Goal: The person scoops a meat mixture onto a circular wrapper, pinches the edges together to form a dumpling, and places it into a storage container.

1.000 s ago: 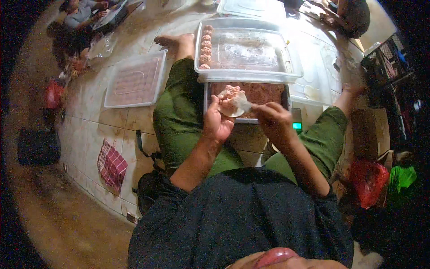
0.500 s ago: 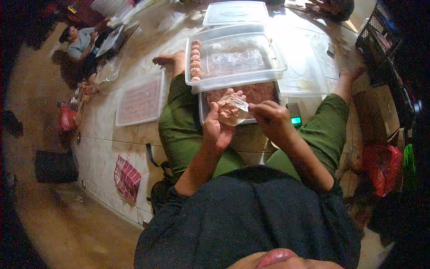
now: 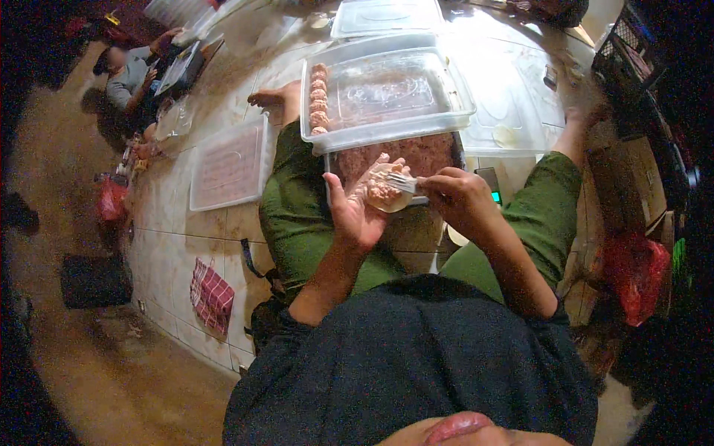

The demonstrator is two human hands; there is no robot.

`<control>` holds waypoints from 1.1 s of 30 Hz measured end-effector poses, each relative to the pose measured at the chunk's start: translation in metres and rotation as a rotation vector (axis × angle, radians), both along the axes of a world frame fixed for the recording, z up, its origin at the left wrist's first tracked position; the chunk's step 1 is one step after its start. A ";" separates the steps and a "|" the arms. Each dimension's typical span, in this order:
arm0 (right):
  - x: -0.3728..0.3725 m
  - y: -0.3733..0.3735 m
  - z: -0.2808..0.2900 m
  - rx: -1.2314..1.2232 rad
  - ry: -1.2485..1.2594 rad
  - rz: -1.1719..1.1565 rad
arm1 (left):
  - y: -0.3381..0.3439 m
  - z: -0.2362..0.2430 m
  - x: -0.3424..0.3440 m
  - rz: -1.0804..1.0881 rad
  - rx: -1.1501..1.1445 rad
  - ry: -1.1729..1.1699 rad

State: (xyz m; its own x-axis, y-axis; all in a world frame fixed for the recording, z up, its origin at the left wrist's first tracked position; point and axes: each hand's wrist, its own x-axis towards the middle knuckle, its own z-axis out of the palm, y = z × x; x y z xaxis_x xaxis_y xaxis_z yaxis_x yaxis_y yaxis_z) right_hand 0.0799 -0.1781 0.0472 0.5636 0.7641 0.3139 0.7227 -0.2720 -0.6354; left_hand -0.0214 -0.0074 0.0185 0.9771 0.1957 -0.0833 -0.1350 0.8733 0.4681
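Note:
My left hand (image 3: 353, 215) lies palm up in front of me, thumb apart, with a round pale dough wrapper (image 3: 399, 204) resting on its palm and fingers. A lump of pinkish minced meat (image 3: 381, 195) sits on the wrapper. My right hand (image 3: 462, 199) pinches a fork (image 3: 404, 183), its tines touching the meat. Just beyond, a tub of minced meat (image 3: 431, 151) lies partly under a clear plastic box (image 3: 387, 136). Along that box's left side runs a row of filled dumplings (image 3: 319, 95).
A lidded plastic box (image 3: 229, 163) stands at left, near a checked cloth (image 3: 212, 293). Right of the tub are a small scale (image 3: 488, 184) and a clear lid (image 3: 513, 119). Another clear box (image 3: 387, 18) stands farther off. A person (image 3: 130, 82) sits far left.
The fork has come down onto the meat, which looks flatter on the wrapper. My left hand has opened flatter, its thumb moving away from the wrapper.

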 end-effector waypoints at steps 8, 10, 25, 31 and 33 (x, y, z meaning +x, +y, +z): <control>0.002 0.014 -0.034 0.099 0.060 -0.017 | 0.012 -0.014 0.006 0.027 -0.106 -0.036; 0.012 0.005 -0.033 0.032 0.051 -0.074 | 0.023 -0.026 0.015 0.075 -0.259 -0.001; 0.107 0.095 -0.189 -0.336 -0.053 0.057 | 0.089 -0.083 -0.008 0.265 -0.350 0.009; 0.086 0.101 -0.124 -0.585 0.047 0.206 | 0.088 -0.071 -0.006 0.389 -0.295 0.125; 0.089 0.092 -0.117 -0.609 0.181 0.244 | 0.091 -0.077 -0.006 0.414 -0.293 0.119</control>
